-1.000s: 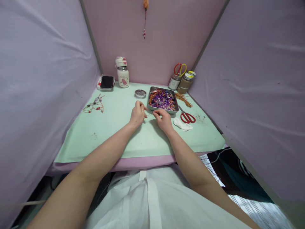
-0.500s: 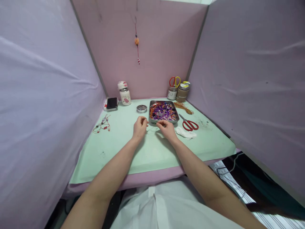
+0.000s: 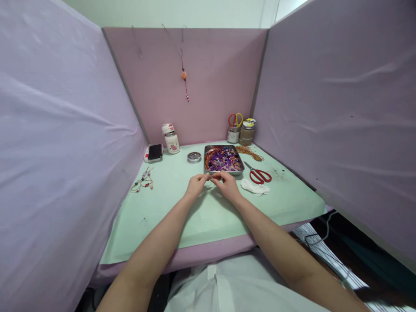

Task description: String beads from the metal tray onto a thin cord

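My left hand (image 3: 196,186) and my right hand (image 3: 226,185) meet fingertip to fingertip just in front of a metal tray (image 3: 239,172) of mixed beads. Both are closed in a pinch. A thin pale cord (image 3: 209,185) loops down below the fingertips, its ends hidden by the fingers. Something small and dark shows between the two pinches, too small to name. In the tray lie purple, orange and clear beads (image 3: 224,159), with orange strands along its left side.
Right of the hands are red-handled scissors (image 3: 260,175), a white cloth (image 3: 255,187) and a bundle of brown cord (image 3: 250,152). A small round dish (image 3: 194,157), a bottle (image 3: 172,141), a phone (image 3: 155,152) and beaded cords (image 3: 143,180) lie to the left. Fabric partitions enclose three sides.
My hands have come together from slightly apart, so their fingertips now meet. The camera has tilted up, showing more wall above the back partition.
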Available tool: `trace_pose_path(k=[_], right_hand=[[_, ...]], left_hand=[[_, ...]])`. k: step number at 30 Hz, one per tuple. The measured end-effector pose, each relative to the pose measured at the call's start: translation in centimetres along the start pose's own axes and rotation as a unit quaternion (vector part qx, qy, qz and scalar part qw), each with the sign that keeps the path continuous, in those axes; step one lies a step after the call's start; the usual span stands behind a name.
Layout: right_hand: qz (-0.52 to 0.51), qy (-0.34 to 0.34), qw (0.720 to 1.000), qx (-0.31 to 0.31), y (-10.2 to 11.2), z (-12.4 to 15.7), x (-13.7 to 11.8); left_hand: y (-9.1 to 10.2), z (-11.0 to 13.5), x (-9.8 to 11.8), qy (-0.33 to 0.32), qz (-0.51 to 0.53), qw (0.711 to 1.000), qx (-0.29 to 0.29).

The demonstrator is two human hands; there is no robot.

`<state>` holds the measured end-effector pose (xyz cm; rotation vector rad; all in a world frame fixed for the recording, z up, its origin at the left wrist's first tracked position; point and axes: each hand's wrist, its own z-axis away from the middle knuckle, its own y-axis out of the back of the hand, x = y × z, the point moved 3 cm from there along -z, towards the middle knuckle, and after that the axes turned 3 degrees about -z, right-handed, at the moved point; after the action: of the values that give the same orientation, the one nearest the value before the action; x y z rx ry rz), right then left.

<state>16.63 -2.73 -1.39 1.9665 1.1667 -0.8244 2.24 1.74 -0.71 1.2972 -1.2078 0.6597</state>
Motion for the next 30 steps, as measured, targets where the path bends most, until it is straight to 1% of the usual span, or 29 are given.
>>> trace_pose_path(k=[3, 6, 8, 10, 13, 16, 19, 21, 25, 28, 30], right_hand=[[0.008, 0.017, 1.0, -0.019, -0.2, 0.1, -0.1], [0.014, 0.024, 0.999, -0.03, -0.3, 0.2, 0.0], [0.018, 0.028, 0.999, -0.035, -0.4, 0.2, 0.1], [0.023, 0.031, 0.998, -0.041, -0.4, 0.2, 0.1], [0.026, 0.035, 0.998, -0.042, -0.4, 0.3, -0.1], [0.014, 0.028, 0.999, -0.024, -0.1, 0.2, -0.5], [-0.019, 0.0, 1.0, 0.007, 0.4, 0.0, -0.6], [-0.054, -0.027, 0.998, 0.016, 0.5, -0.2, -0.5], [-0.123, -0.072, 0.99, -0.015, 0.4, -0.4, -0.1], [-0.144, -0.074, 0.986, -0.037, 0.3, -0.4, -0.3], [-0.156, -0.074, 0.984, -0.037, 0.4, -0.4, -0.5]], left_hand=[[0.0, -0.1, -0.5, 0.04, 0.083, 0.996, -0.013], [0.0, -0.2, -0.7, 0.074, 0.156, 0.985, -0.028], [0.0, -0.2, -0.7, 0.08, 0.191, 0.978, -0.036], [0.0, -0.2, -0.6, 0.077, 0.204, 0.975, -0.037], [0.0, -0.2, -0.5, 0.069, 0.196, 0.978, -0.034], [0.0, -0.1, -0.4, 0.056, 0.171, 0.983, -0.038], [-0.1, 0.0, -0.1, 0.03, 0.129, 0.99, -0.05], [-0.2, 0.2, 0.4, 0.009, 0.104, 0.993, -0.059], [-0.3, 0.7, 1.2, -0.03, 0.06, 0.995, -0.077], [-0.4, 0.8, 1.2, -0.058, 0.031, 0.994, -0.089], [-0.5, 0.7, 1.0, -0.065, 0.017, 0.993, -0.095]])
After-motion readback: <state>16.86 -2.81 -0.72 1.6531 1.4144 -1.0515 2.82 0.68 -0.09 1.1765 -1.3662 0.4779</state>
